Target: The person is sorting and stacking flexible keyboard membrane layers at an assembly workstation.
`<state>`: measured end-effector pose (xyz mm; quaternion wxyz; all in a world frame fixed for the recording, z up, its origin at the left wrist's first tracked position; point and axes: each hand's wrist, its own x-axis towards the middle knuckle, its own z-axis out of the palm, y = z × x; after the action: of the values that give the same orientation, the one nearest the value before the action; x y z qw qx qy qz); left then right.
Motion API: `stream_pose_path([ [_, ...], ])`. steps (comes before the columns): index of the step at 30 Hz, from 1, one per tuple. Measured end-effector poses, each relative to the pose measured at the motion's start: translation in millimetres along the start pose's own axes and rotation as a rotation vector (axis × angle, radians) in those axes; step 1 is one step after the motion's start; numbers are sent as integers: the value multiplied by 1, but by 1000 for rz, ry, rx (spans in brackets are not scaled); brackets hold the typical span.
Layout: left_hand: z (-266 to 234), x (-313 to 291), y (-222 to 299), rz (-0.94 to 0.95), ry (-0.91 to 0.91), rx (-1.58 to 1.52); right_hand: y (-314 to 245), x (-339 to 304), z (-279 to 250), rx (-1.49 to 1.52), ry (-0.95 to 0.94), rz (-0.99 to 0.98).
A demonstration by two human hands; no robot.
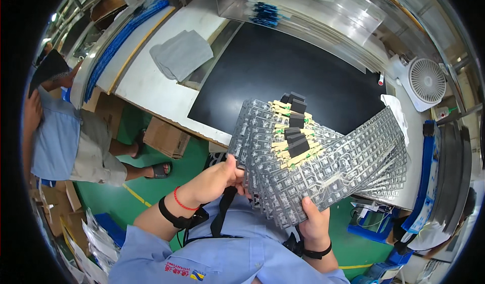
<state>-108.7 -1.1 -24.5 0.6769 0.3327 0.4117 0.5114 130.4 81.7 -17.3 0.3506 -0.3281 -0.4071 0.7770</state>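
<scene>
Fanned stack of grey keyboard membrane sheets (pixel 323 158): held above the lap, spread so each sheet's edge was exposed; left hand (pixel 217 180) was pinched on the near edge; right hand (pixel 313 221) was clasped beneath the lower corner; black foam pads (pixel 295 127) were carried on top; black bench mat (pixel 283 72), folded grey cloth (pixel 182 53) and white fan (pixel 424 80) were noted beyond, partly obscured by the sheets.

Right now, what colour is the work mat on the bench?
Black. The work mat is a plain matte sheet, without pattern, on the white bench; the head view shows it.
</scene>
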Motion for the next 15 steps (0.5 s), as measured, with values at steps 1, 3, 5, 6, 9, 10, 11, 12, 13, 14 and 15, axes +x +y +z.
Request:
stream_pose_path([
  [1,2,2,3,-8,32,-74,0,0,0,2,-2,-4],
  [3,12,4,10,-68,118,-110,2,0,0,16,0,-17],
  [5,15,3,7,-53,176,-133,1,2,1,22,-7,2],
  [6,16,2,5,-50,180,-84,0,3,3,26,-9,11],
  [9,19,-5,21,-139,195,177,-3,2,6,21,32,-2],
  [10,17,-5,18,-120,181,190,-1,1,5,31,44,1],
  [11,16,-5,14,-100,167,203,1,1,3,42,56,4],
  [12,13,-5,11,-77,156,214,1,0,2,50,64,6],
  [13,10,-5,10,-90,138,229,1,0,2,49,67,4],
  [14,6,-5,9,-103,121,244,1,-1,2,48,70,2],
  [15,5,-5,9,-117,106,260,2,-1,2,50,71,1],
])
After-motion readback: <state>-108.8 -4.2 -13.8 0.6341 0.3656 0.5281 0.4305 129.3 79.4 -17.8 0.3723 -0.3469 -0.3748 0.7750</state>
